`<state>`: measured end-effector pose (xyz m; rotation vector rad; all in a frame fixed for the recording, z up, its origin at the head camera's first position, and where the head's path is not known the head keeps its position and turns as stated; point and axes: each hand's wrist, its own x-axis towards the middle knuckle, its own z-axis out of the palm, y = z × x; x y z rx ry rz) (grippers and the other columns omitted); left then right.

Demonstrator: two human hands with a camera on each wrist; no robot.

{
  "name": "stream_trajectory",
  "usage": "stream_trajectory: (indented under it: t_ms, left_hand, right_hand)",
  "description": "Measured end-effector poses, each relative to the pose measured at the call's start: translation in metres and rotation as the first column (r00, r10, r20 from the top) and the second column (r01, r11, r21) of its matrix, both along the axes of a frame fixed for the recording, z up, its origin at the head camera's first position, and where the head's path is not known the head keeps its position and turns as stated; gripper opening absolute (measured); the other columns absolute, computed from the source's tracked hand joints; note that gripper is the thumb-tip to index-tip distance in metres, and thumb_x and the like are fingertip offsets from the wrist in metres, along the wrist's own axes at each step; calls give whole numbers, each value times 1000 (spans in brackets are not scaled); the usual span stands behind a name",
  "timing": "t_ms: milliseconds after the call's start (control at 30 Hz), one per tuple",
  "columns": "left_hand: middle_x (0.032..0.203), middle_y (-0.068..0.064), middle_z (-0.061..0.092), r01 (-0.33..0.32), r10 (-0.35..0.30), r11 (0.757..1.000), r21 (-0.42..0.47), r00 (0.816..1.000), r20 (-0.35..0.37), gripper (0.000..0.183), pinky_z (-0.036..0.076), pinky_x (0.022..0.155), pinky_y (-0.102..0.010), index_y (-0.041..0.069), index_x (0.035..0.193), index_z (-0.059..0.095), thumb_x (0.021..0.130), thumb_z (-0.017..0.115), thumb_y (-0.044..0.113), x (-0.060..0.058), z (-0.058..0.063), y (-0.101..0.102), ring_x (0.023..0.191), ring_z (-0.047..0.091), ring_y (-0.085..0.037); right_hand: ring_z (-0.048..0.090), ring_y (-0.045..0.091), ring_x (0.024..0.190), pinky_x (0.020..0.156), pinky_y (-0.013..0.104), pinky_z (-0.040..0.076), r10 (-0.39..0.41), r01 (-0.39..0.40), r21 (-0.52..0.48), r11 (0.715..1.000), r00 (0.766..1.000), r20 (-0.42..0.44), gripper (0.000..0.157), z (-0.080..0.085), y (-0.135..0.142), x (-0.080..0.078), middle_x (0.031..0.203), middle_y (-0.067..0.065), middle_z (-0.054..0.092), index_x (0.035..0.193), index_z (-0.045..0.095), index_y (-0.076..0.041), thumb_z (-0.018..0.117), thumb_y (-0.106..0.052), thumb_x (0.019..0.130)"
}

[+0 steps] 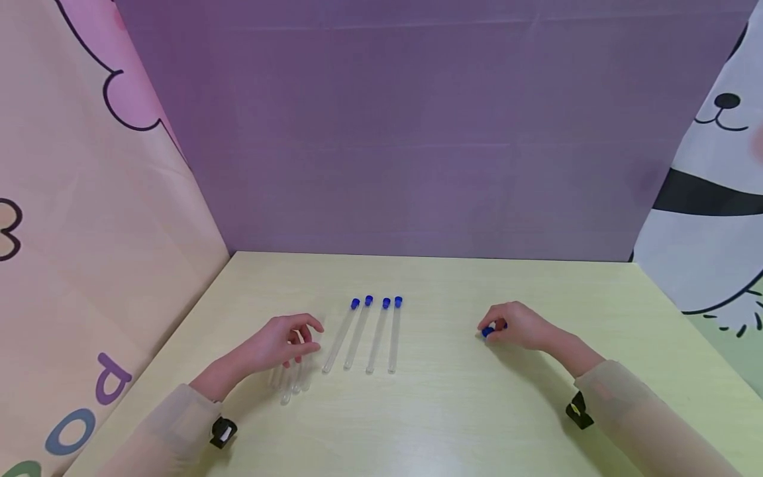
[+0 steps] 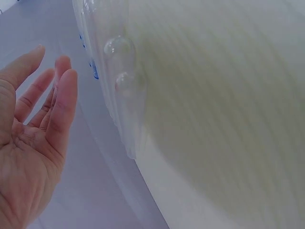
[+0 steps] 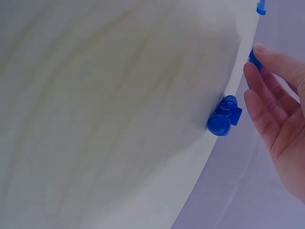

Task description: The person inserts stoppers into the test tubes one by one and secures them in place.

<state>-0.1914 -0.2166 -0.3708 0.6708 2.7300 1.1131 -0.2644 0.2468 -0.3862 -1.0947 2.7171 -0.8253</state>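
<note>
My right hand pinches a small blue cap between thumb and fingertip, at the right of the table. Below it in the right wrist view, a few more blue caps lie clustered on the tabletop; the hand mostly hides them in the head view. My left hand hovers with relaxed, parted fingers and holds nothing. Under and beside it lie several clear uncapped test tubes, their rounded ends toward me and their far ends hidden behind the hand. The left wrist view shows the rounded tube ends close up.
Between the hands, several test tubes with blue caps lie side by side, caps pointing away from me. The pale wooden table ends at a purple backdrop. Printed cloth panels stand at both sides.
</note>
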Motion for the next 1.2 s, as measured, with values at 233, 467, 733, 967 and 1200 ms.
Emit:
stream_trajectory:
  t_ms: [233, 467, 733, 967, 1200]
  left_hand:
    - [82, -3, 56, 0, 0, 999, -33, 1000, -1, 28, 50, 47, -32, 0, 112, 60, 89, 71, 10, -4, 0, -3, 58, 58, -21]
    - [83, -2, 57, -57, 59, 994, -94, 998, 14, 29, 50, 51, -31, 0, 110, 61, 87, 74, 10, -16, 1, -5, 62, 57, -18]
    - [82, -2, 56, -114, 121, 986, -122, 991, 57, 29, 49, 51, -33, 1, 107, 62, 84, 76, 13, -29, -2, -1, 59, 53, -18]
    - [79, -1, 55, -96, 102, 988, -118, 994, 41, 26, 47, 45, -33, 3, 101, 62, 82, 78, 11, -30, -9, 1, 51, 49, -15]
    - [77, 0, 54, -98, 101, 985, -145, 995, 12, 26, 45, 50, -30, 3, 99, 62, 81, 79, 10, -33, -11, 6, 58, 49, -15]
  right_hand:
    - [60, 10, 76, 68, 28, 51, -7, 7, -28, 1000, 1000, 8, 17, 6, -1, 5, 93, -3, 66, 101, 73, -4, 73, -3, 85]
    - [60, 9, 76, 67, 28, 50, -15, 17, -70, 997, 1000, 24, 15, 10, -1, 13, 89, -8, 64, 101, 72, -5, 74, -7, 86]
    - [57, 10, 74, 65, 27, 49, -9, 12, -106, 994, 999, 33, 19, 12, 5, 22, 90, -9, 62, 105, 72, -5, 74, -10, 86]
    - [54, 10, 71, 63, 25, 48, 2, 1, -142, 990, 1000, 17, 20, 12, 10, 28, 91, -6, 62, 104, 73, -3, 75, -7, 84]
    - [55, 10, 70, 62, 25, 48, 1, -1, -158, 987, 1000, 3, 20, 16, 13, 34, 94, -4, 63, 103, 73, -4, 76, -6, 84]
